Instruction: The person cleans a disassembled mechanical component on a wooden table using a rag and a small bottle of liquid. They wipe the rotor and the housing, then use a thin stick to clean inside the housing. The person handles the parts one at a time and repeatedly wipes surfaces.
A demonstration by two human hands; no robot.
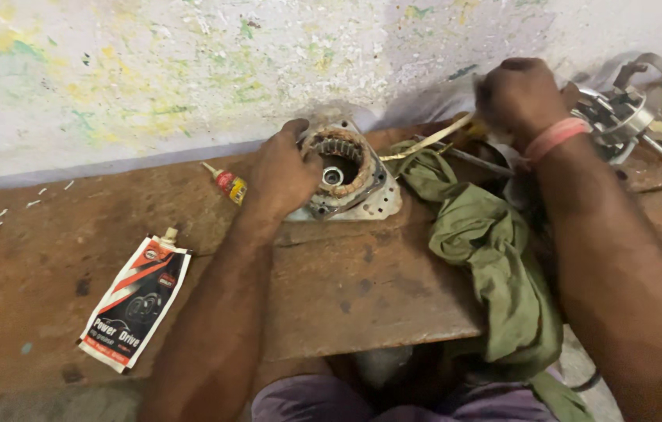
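Observation:
A round metal motor stator (349, 168) with copper windings stands tilted on the brown wooden bench (347, 289), near the wall. My left hand (282, 172) grips its left rim. My right hand (518, 98) is raised to the right of it, closed on a pale yellow strip (429, 142) that runs down toward the stator. A pink band sits on that wrist. A rumpled green cloth (495, 258) lies under my right forearm and hangs off the bench edge.
A small red and yellow glue bottle (226, 183) lies left of the stator. A flat black, red and white grease pouch (137, 301) rests at the front left. Metal motor parts (620, 113) sit at the far right. A paint-spattered wall (190, 70) backs the bench.

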